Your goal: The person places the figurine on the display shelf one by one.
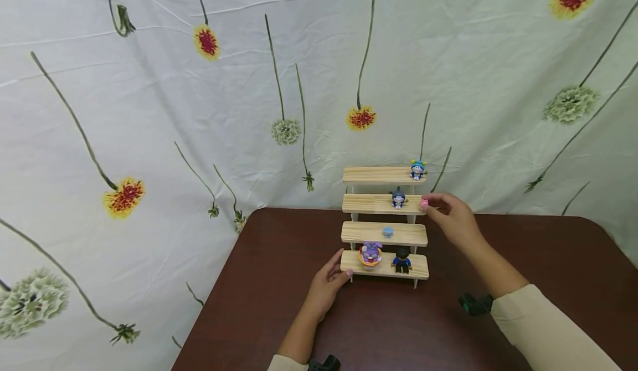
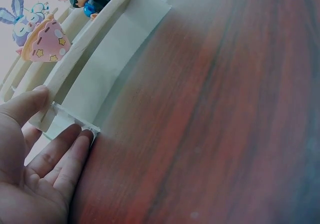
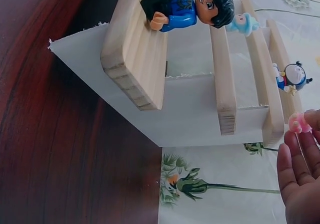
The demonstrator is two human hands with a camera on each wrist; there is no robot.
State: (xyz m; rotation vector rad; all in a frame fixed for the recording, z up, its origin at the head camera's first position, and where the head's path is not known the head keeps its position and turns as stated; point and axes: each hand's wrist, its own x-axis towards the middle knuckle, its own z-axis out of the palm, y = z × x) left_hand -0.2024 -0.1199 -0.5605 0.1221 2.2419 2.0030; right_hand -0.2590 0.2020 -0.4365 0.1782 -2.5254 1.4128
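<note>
A four-tier wooden display stand (image 1: 384, 175) with white side supports stands on the table. My left hand (image 1: 326, 285) holds the left end of its lowest shelf, and in the left wrist view its fingers (image 2: 65, 159) rest against the white support. My right hand (image 1: 456, 221) pinches a small pink figurine (image 3: 299, 123) at the right end of the second shelf from the top. A purple rabbit figurine (image 1: 370, 253) and a black-haired toy figure (image 1: 401, 261) stand on the lowest shelf. Above them are a light-blue figurine (image 1: 387, 232), a dark-capped one (image 1: 398, 198) and a blue-hatted one (image 1: 417, 170).
The dark red-brown table (image 1: 279, 260) extends on both sides of the stand. Behind it hangs a pale cloth (image 1: 239, 94) printed with flowers and stems. A dark wrist strap (image 1: 476, 304) sits by the right sleeve.
</note>
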